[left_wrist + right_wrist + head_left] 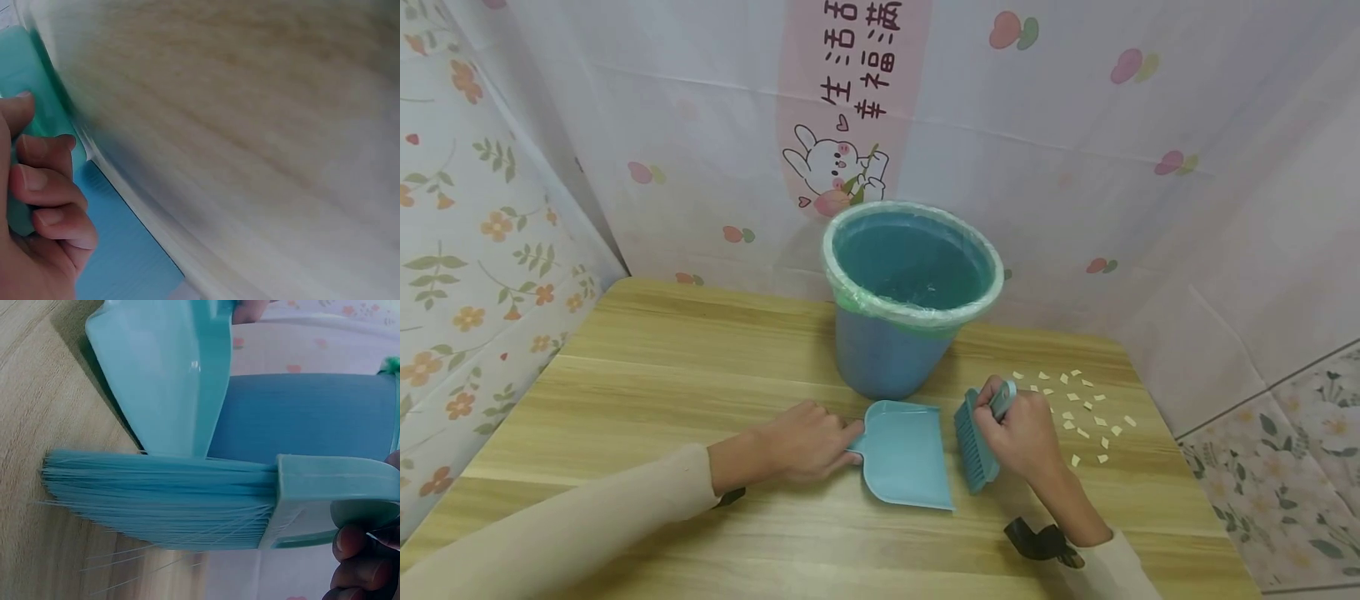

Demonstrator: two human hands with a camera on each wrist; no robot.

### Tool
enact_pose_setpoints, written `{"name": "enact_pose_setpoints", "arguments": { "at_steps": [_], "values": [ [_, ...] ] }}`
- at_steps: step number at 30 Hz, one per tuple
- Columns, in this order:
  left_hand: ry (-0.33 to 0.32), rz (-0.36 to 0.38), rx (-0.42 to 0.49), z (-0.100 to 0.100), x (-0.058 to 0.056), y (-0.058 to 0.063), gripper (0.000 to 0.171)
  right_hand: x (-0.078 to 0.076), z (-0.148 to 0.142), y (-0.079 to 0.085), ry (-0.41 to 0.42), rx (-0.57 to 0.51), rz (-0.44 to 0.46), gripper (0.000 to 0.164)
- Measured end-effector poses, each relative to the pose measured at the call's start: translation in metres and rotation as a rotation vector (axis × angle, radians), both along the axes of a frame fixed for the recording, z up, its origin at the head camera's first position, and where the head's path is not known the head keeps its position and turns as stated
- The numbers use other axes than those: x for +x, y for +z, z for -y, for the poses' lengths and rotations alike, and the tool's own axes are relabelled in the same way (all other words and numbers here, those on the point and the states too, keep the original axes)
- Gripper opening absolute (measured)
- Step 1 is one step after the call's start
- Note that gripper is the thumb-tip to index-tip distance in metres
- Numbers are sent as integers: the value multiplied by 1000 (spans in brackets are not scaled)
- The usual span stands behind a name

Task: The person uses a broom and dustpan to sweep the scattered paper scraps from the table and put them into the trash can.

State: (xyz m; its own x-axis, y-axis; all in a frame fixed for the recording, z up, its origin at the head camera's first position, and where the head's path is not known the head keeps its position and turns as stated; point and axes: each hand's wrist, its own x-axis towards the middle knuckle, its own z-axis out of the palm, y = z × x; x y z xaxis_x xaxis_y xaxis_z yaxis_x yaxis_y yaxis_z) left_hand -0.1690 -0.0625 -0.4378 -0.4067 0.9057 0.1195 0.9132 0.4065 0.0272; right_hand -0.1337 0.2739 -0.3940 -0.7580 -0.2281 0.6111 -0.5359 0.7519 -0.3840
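Note:
A light-blue dustpan (904, 454) lies on the wooden table with its straight edge facing right. My left hand (808, 442) grips its handle; in the left wrist view the fingers (53, 187) curl round it. Just right of the dustpan, my right hand (1018, 425) holds a teal hand brush (976, 442) by its handle. The bristles (156, 497) touch the table beside the pan's edge in the right wrist view. Several small pale paper scraps (1088, 406) lie scattered to the right of the brush. No scraps show in the dustpan.
A blue bin (880, 358) with a clear liner over its rim stands behind the dustpan, near the table's back edge. Patterned cloths (700, 125) hang behind and at the sides. Black straps (1037, 540) are on the wrists.

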Motion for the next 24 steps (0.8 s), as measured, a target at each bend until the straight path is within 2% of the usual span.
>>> {"name": "enact_pose_setpoints", "arguments": {
  "at_steps": [8,16,24],
  "values": [
    [13,8,-19,0,-1,-3,31,-1,0,0,-3,6,-4,19],
    [17,22,-26,-1,-1,0,30,-1,0,0,-1,5,-7,18],
    [10,-1,-20,-1,0,0,30,0,-1,0,0,14,-7,18]
  ]
}}
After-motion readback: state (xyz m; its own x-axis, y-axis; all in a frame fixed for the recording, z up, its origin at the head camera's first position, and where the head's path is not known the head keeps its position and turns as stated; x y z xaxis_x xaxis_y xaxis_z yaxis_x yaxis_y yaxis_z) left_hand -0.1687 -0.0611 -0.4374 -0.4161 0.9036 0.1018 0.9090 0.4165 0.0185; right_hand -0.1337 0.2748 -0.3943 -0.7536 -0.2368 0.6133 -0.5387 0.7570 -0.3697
